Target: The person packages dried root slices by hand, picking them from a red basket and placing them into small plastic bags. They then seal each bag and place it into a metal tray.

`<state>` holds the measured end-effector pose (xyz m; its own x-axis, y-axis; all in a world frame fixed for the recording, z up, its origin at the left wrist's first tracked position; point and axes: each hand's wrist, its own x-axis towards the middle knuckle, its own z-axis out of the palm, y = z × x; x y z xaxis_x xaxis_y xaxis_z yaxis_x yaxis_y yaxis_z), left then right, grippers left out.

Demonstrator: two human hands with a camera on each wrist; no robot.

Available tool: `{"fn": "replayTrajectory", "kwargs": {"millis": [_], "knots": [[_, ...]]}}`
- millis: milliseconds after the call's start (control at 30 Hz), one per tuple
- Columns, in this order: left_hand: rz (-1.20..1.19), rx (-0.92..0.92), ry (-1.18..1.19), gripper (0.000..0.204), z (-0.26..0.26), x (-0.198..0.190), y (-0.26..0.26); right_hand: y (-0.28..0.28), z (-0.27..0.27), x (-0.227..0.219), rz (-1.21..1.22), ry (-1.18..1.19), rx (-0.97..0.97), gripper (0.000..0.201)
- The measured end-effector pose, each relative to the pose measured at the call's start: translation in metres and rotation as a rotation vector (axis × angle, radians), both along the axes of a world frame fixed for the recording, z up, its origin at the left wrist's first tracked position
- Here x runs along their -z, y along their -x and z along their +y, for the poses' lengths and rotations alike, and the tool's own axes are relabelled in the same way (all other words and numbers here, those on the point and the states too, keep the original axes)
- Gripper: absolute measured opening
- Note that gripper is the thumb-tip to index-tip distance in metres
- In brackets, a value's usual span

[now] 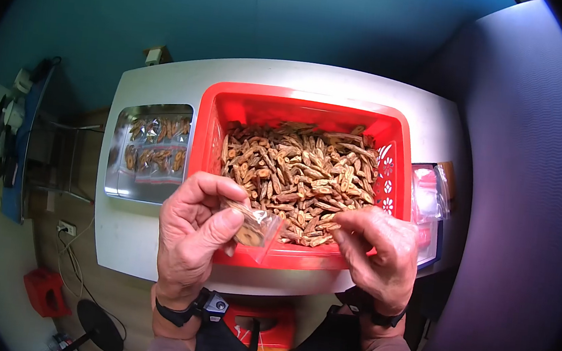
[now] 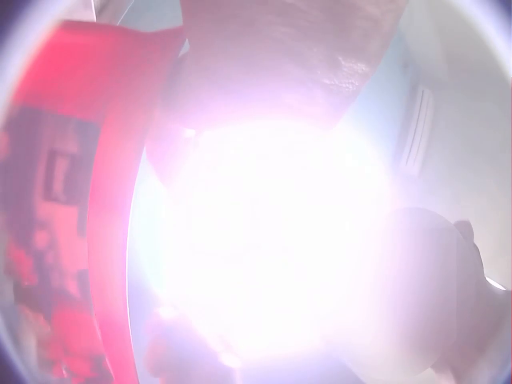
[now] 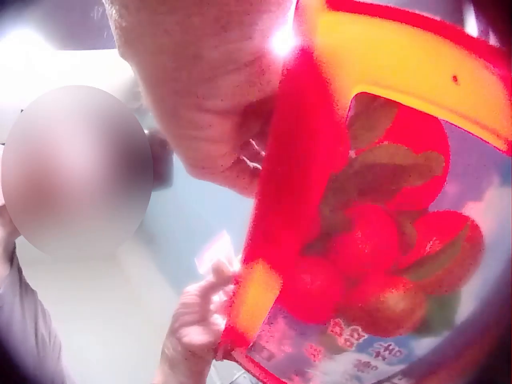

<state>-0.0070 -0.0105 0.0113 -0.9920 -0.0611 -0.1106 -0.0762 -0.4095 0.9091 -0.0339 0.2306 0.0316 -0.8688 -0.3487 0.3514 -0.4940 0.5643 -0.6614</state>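
Note:
My left hand (image 1: 196, 232) pinches a small clear zip bag (image 1: 262, 234) between thumb and fingers, over the front left of a red basket (image 1: 310, 98). A few brown dried slices show inside the bag. Heaped in the basket are many dried root slices (image 1: 295, 170), brown-edged with paler cut faces. At the heap's front right is my right hand (image 1: 382, 251), fingers bent, thumb and fingertips right at the slices; I cannot tell whether it holds one. Glare washes out the left wrist view. The right wrist view shows the right hand (image 3: 200, 88) at the basket's printed outer wall (image 3: 384, 248).
A metal tray (image 1: 115, 178) with several filled bags (image 1: 160, 156) stands left of the basket on the white table (image 1: 131, 235). Clear plastic bags (image 1: 430, 191) lie to the right, close to a dark partition (image 1: 528, 167). A red stool (image 1: 279, 326) is below the front edge.

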Motion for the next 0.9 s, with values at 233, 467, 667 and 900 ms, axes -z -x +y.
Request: {"fn": "replayTrajectory", "kwargs": {"millis": [233,467,667,900], "knots": [[0.005,0.015,-0.040,0.027,-0.001,0.001,0.002,0.008,0.012,0.008,0.131,-0.321,0.051,0.020],[0.078,-0.004,-0.145,0.023,-0.005,0.007,0.005,0.006,0.023,0.016,0.074,-0.492,-0.009,0.015],[0.094,-0.032,-0.167,0.024,-0.004,0.006,0.004,0.006,0.035,0.008,0.039,-0.533,-0.004,0.016],[0.089,0.004,-0.199,0.022,-0.011,0.003,0.004,0.022,0.025,0.002,-0.098,-0.636,-0.202,0.019]]}}
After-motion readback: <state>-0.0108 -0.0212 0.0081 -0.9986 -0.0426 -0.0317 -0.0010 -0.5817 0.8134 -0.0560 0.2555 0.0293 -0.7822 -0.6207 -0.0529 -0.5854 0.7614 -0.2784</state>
